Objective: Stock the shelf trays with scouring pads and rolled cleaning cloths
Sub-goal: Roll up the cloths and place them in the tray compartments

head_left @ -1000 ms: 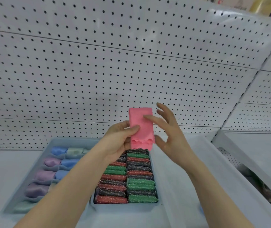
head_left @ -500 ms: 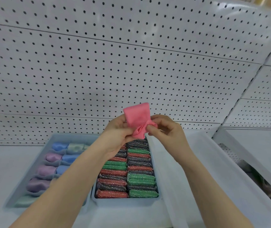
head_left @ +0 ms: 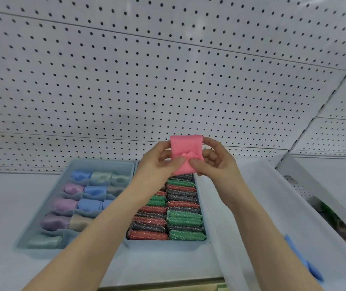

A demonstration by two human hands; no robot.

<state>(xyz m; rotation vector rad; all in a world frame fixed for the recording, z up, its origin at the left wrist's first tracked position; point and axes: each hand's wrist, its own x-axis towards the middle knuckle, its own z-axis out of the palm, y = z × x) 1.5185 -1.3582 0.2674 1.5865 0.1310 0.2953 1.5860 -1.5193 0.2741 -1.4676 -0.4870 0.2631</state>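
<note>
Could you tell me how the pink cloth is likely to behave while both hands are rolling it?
The pink cloth is probably soft and floppy: its lower edge bunches between the left hand and right hand. It looks light, pinched by fingertips. Its textured weave likely resists slipping.

1. left hand (head_left: 157,162) raised at mid-frame, thumb and fingers pinched on the left edge of a pink cloth (head_left: 185,151).
2. right hand (head_left: 216,162) close beside it, thumb pressed to the front, fingers curled behind.
3. both bare forearms stretched up from the lower corners, converging at the wrists.
</note>
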